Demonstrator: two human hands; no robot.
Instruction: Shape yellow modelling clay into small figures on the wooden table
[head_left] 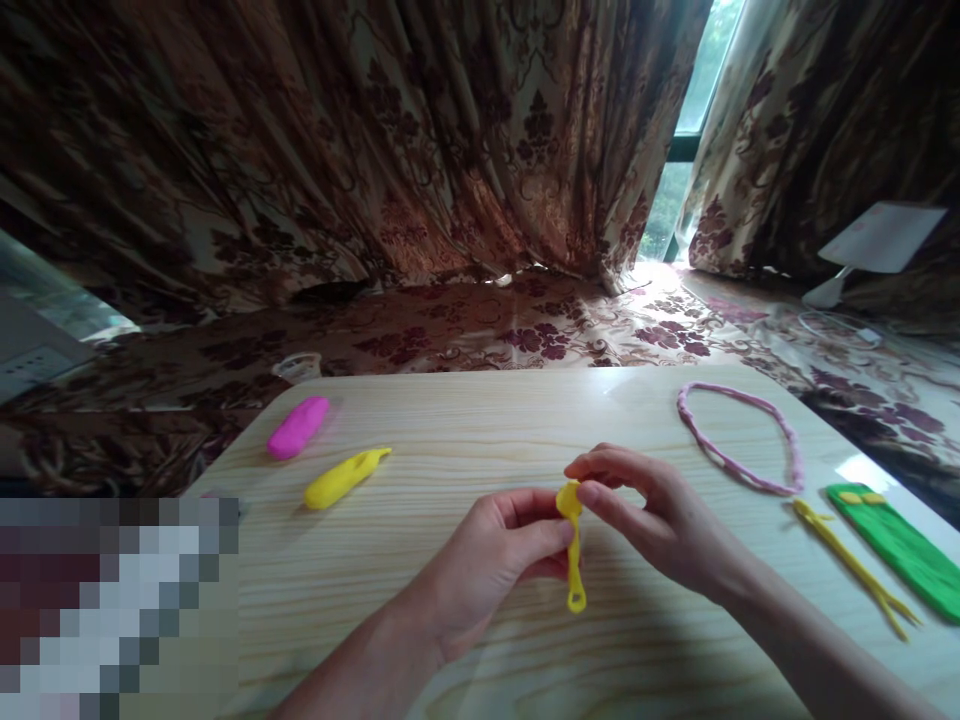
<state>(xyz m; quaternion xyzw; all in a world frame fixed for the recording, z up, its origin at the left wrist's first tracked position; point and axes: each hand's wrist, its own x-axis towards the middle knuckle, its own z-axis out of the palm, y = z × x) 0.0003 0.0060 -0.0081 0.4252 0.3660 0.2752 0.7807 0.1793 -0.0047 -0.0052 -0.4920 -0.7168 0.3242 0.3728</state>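
A slim yellow modelling-clay piece (575,575) is held upright over the middle of the table, with a wider lump at its top and a small loop at its lower end. My left hand (501,548) pinches its upper stem between thumb and fingers. Thumb and index finger of my right hand (651,500) close on the lump at the top from the right. To the left lie a thick yellow clay lump (341,481) with a drawn-out tip and a pink clay block (298,427).
On the wooden table (465,420), a pinkish clay ring (780,425) lies at the right. Near it are a forked yellow clay strip (851,560) and a green clay slab (904,555) with yellow bits. A white lamp (877,240) stands beyond; a pixelated patch covers the lower left.
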